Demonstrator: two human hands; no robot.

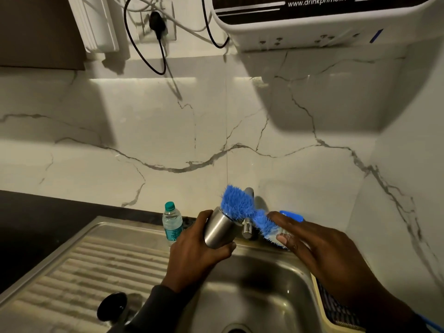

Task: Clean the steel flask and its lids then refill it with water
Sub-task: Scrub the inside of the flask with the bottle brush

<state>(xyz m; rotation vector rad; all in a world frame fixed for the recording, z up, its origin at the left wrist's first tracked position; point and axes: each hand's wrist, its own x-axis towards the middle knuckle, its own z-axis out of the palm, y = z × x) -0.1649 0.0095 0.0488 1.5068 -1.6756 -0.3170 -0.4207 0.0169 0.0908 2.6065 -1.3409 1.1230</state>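
My left hand (199,248) grips a small steel cup-shaped lid (219,228) above the sink basin (264,284), its open end tilted up and to the right. My right hand (310,246) holds a brush with blue bristles (242,207). The bristle head lies against the lid's open end. The brush's blue handle (292,215) shows behind my right fingers. A black round lid (111,306) stands on the steel drainboard (84,272) at the lower left. The flask body is not in view.
The steel tap (248,227) stands behind the lid and brush. A small plastic water bottle with a green cap (171,222) stands at the sink's back edge. A white water purifier (324,20) hangs on the marble wall above. A dark mat (336,308) lies right of the basin.
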